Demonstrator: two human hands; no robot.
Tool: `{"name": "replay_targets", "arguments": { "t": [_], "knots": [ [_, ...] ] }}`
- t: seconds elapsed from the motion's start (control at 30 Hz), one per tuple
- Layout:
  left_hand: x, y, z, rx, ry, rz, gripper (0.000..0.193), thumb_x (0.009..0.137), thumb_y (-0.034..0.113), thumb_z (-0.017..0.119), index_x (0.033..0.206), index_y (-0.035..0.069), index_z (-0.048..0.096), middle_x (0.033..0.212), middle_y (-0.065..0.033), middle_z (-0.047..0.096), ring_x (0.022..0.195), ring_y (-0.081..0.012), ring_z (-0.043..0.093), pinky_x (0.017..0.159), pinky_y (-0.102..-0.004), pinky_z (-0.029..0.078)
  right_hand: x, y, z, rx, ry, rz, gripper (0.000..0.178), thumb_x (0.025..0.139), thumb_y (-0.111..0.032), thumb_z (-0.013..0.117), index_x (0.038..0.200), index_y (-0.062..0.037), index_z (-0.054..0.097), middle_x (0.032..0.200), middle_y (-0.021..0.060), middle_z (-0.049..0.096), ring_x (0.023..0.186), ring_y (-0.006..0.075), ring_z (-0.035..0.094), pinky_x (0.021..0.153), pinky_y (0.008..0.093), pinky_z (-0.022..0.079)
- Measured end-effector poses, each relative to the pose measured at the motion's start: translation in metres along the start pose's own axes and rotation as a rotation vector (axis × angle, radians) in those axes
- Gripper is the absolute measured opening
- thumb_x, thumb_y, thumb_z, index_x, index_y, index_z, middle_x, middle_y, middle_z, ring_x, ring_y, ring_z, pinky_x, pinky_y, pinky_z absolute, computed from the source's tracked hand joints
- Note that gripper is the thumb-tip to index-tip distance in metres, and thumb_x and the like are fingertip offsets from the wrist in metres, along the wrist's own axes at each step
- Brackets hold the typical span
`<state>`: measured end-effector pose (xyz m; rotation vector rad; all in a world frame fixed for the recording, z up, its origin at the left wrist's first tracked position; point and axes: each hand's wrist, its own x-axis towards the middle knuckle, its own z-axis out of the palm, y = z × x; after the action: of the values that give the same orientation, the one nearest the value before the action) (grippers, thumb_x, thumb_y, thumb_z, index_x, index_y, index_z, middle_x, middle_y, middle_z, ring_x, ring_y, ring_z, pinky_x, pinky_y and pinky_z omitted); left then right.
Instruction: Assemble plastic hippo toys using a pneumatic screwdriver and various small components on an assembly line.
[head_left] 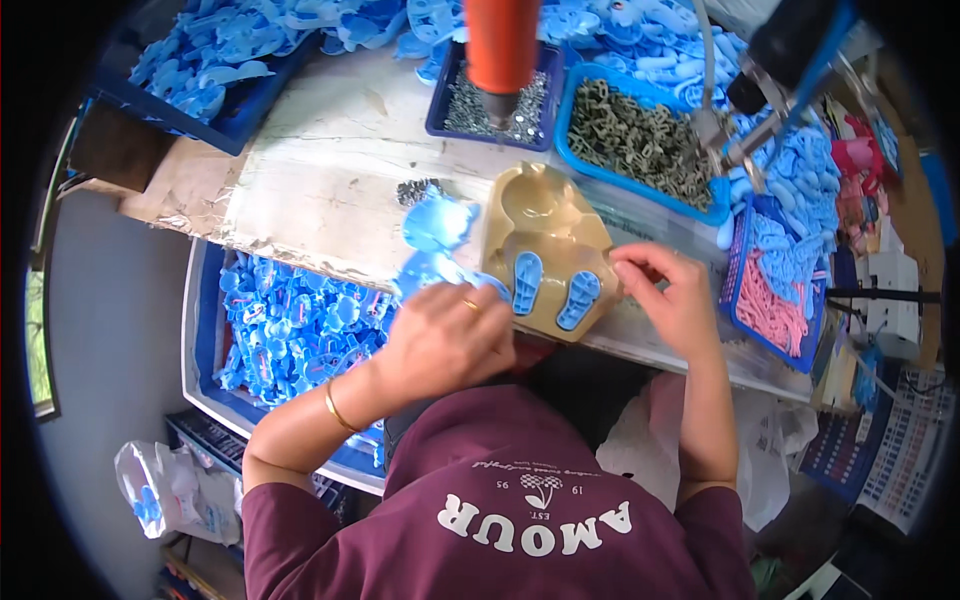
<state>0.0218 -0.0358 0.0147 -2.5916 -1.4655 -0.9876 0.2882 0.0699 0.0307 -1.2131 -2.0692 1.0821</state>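
A tan moulded jig [545, 245] sits on the worn workbench [320, 170] directly in front of the person, between the two hands. Two blue sole-shaped plastic pieces [527, 282] lie side by side in the recesses on its near face.

The left hand [445, 335] rests just left of the jig, its fingers curled down against the bench edge, close to the nearer sole piece; whether it grips anything under the fingers cannot be told. A ring shows on one finger and a thin bangle on the wrist. Just beyond this hand lie two blue plastic character-shaped parts [437, 225], overlapping each other.

The right hand [672, 295] is at the jig's right corner, fingertips pinched narrowly together at its edge; anything held between them is too small to make out.

Behind the jig stand two blue trays: one of small metal screws [455, 105], one of dark olive parts [640, 135]. An orange powered screwdriver [500, 50] hangs above the screw tray. A bin of blue parts [290, 330] sits below the bench on the left, and a tray of pink and blue pieces [775, 300] lies at the right.
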Motion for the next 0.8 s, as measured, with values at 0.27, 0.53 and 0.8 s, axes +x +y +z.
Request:
{"name": "replay_targets", "arguments": {
  "t": [0.27, 0.53, 0.8],
  "knots": [
    [0.051, 0.042, 0.060, 0.101, -0.131, 0.135, 0.011, 0.079, 0.019, 0.066, 0.084, 0.010, 0.061, 0.083, -0.0039, 0.059, 0.074, -0.0182, 0.062, 0.064, -0.0311, 0.048, -0.019, 0.011, -0.009, -0.018, 0.084, -0.009, 0.012, 0.094, -0.007, 0.069, 0.104, -0.0010, 0.073, 0.085, 0.0040, 0.072, 0.069, 0.0090, 0.066, 0.063, 0.0243, 0.052],
    [0.046, 0.022, 0.044, 0.015, -0.176, -0.004, 0.045, 0.079, 0.044, 0.078, 0.101, 0.007, 0.066, 0.101, -0.0064, 0.065, 0.097, -0.0248, 0.060, 0.079, -0.0359, 0.049, -0.025, 0.013, -0.006, -0.043, 0.042, -0.105, 0.029, 0.085, -0.007, 0.077, 0.113, -0.0046, 0.071, 0.106, 0.0066, 0.071, 0.090, 0.0139, 0.068, 0.072, 0.0274, 0.053],
    [0.034, -0.014, 0.042, -0.029, -0.163, -0.127, 0.070, 0.081, 0.038, 0.079, 0.139, 0.006, 0.055, 0.146, -0.0145, 0.051, 0.130, -0.0358, 0.048, 0.110, -0.0477, 0.040, -0.020, 0.011, 0.010, -0.282, -0.029, -0.271, 0.051, 0.080, -0.017, 0.081, 0.126, -0.0078, 0.064, 0.126, 0.0102, 0.064, 0.114, 0.0324, 0.062, 0.093, 0.0411, 0.053]
  ]
}}
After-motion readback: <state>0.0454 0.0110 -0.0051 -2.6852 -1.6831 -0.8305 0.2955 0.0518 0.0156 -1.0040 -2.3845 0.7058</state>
